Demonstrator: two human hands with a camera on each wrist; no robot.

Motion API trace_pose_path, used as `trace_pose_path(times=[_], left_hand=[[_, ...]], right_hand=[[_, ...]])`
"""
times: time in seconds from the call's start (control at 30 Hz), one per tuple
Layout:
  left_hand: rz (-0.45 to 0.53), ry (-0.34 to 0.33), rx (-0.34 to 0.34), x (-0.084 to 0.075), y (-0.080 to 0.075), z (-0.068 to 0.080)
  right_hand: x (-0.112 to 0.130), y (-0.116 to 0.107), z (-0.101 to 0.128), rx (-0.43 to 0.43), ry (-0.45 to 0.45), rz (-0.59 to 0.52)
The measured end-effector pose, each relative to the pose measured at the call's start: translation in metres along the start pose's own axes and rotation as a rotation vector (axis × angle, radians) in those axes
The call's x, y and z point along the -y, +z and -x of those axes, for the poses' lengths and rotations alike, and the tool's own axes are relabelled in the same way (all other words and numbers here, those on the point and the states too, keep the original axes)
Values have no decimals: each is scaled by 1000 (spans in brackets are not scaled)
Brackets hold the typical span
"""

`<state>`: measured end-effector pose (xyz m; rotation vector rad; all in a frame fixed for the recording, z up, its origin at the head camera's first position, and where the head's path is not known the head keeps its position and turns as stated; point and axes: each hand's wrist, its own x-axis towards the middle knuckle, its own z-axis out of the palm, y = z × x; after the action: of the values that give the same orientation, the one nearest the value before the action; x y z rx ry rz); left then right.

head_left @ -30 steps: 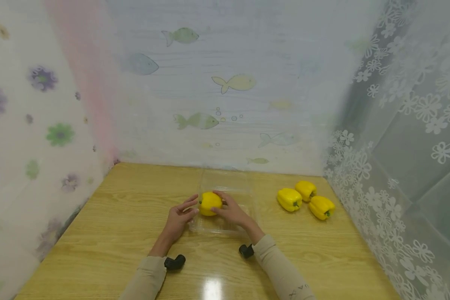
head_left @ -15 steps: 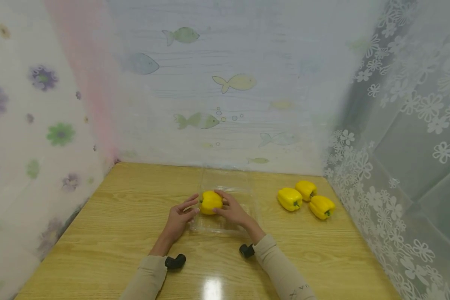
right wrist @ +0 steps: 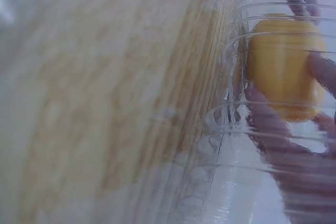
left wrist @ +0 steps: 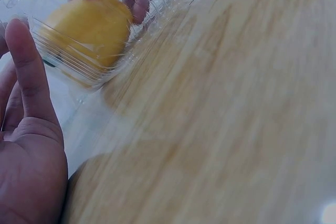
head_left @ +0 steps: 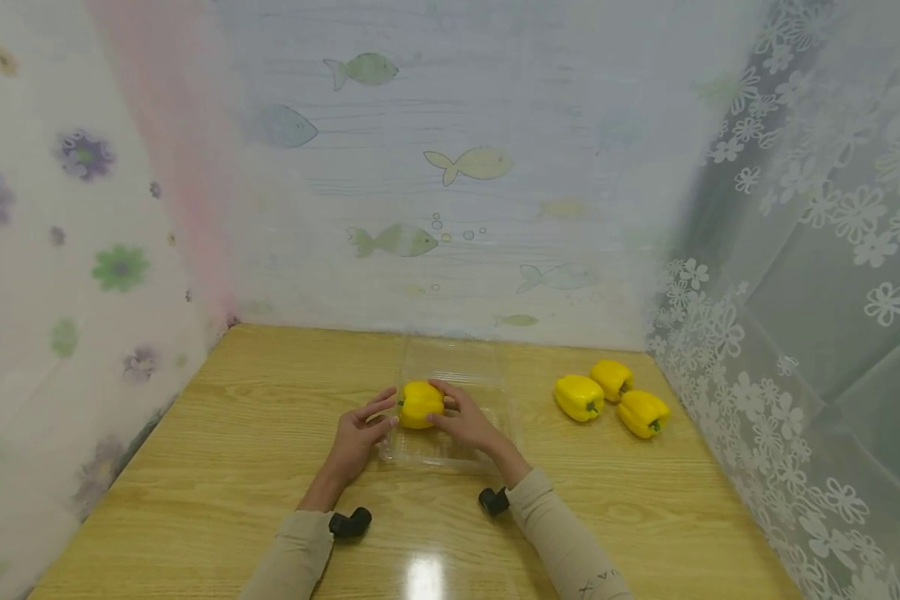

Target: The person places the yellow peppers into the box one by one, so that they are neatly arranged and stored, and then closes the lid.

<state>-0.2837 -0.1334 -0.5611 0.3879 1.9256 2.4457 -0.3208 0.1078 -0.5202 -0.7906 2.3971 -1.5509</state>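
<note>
- A person sits at a light wooden surface [head_left: 232, 467] with both forearms in beige sleeves stretched forward.
- A yellow bell pepper [head_left: 420, 405] lies inside a clear plastic clamshell container [head_left: 450, 367] at the middle of the surface, near the container's left edge.
- The right hand [head_left: 467, 422] is cupped round the pepper from its right side; the fingers [right wrist: 273, 124] curl against the yellow skin, and from the right wrist view they show through the ribbed plastic wall.
- The left hand [head_left: 358, 433] sits at the container's left edge, just beside the pepper. Its fingers [left wrist: 29, 72] are nearly straight and relaxed, with the tips at the plastic rim. I cannot tell whether they touch the pepper itself.
- From the left wrist view, the pepper [left wrist: 89, 35] shows as a yellow blur behind the ridged clear wall, with the other hand's fingers behind it.
- The container's open lid lies flat on the surface beyond the pepper, towards the back wall.
- Three more yellow bell peppers [head_left: 611, 396] lie in a tight cluster to the right, well apart from the container, their green stems showing.
- Thin curtains close in the surface: a fish-printed curtain [head_left: 450, 167] at the back, a flower-printed curtain [head_left: 60, 250] on the left and a white lace curtain [head_left: 795, 250] on the right.
- A bright light glares on the surface's near edge, between the sleeves.
</note>
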Motion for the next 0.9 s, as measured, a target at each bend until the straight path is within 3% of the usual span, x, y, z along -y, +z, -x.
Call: trace_pose_path(times=[0.43,0.9], left_hand=[[11,17,7,-1,0,1],[-11,6,1,0,0,0]], right_hand=[[4,1,2,-40,42,-52],[8,1,5,-116,41,11]])
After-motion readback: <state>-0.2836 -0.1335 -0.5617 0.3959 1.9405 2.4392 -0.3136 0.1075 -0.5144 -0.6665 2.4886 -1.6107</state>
